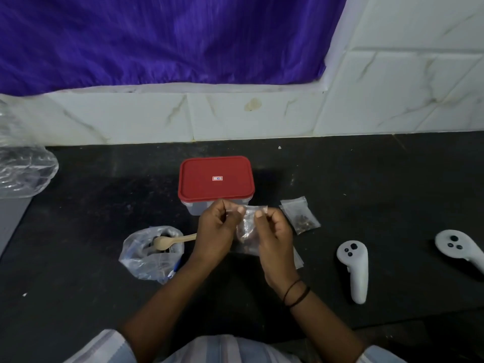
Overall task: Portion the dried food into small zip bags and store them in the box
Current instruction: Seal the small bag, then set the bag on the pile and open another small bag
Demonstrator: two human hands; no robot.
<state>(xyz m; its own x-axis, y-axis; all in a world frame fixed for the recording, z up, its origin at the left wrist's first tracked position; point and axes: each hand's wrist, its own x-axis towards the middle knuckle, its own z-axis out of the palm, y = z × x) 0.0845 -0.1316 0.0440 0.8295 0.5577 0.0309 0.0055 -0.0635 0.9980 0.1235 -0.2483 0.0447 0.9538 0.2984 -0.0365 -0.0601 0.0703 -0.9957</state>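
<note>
Your striped sleeves are sitting nearest the lens; beyond them your left hand [217,229] and right hand [272,231] are both pinching the top edge of a small zip bag [247,230], held above the worktop [78,310] just in front of the red-lidded box [216,179]. Sealing appears to be the step in hand. Next you are needing to press the strip closed along its length, then open the lid, which is on. One filled bag [301,216] is lying right of the box. The supply bag [150,255] with wooden spoon [170,241] is sitting left. Two white controllers [353,268] are lying well right, obstructing nothing.
</note>
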